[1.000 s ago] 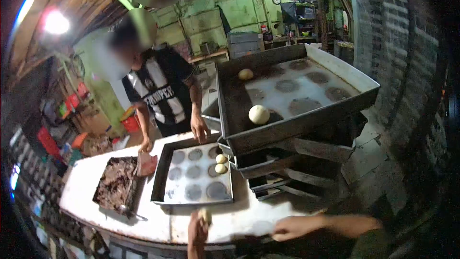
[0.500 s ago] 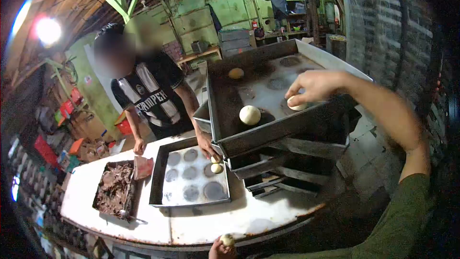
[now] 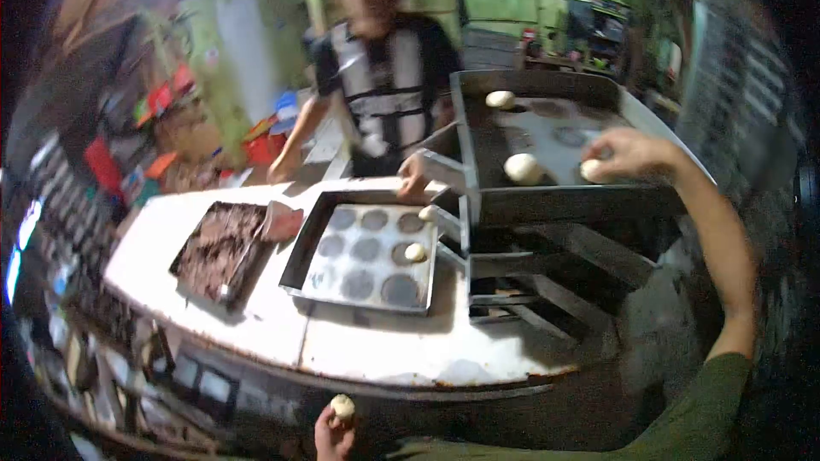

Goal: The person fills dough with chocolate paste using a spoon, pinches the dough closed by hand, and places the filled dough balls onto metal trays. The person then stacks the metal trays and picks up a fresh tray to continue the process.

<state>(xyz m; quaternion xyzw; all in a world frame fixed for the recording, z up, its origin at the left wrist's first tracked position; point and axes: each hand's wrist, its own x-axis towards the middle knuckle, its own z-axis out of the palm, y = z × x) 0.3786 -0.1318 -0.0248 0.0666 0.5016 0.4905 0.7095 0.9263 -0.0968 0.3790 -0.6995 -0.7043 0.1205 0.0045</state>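
My left hand (image 3: 331, 439), low in the view in front of the table, has its fingers closed round a pale dough ball (image 3: 342, 406). My right hand (image 3: 636, 152) reaches over the upper metal tray (image 3: 589, 205), its fingers pinching another dough ball (image 3: 591, 172) at the tray floor. Two more dough balls lie in this tray, one (image 3: 523, 169) left of my right hand and one (image 3: 500, 100) at the far left corner. A second tray (image 3: 389, 303) on the table has round dark marks and two dough balls (image 3: 415, 253) along its right side.
On the white table (image 3: 376, 346) sits a pan of brown filling (image 3: 213, 248) with a reddish scraper (image 3: 282, 224) at its edge. Stacked trays (image 3: 547, 269) support the upper tray. Across the table stands a co-worker (image 3: 384, 102), one hand (image 3: 414, 175) by the stack.
My view has swung left, so the table and trays sit further right. The co-worker's hand has lifted away from the dough ball in the lower tray. Both my hands keep their dough balls.
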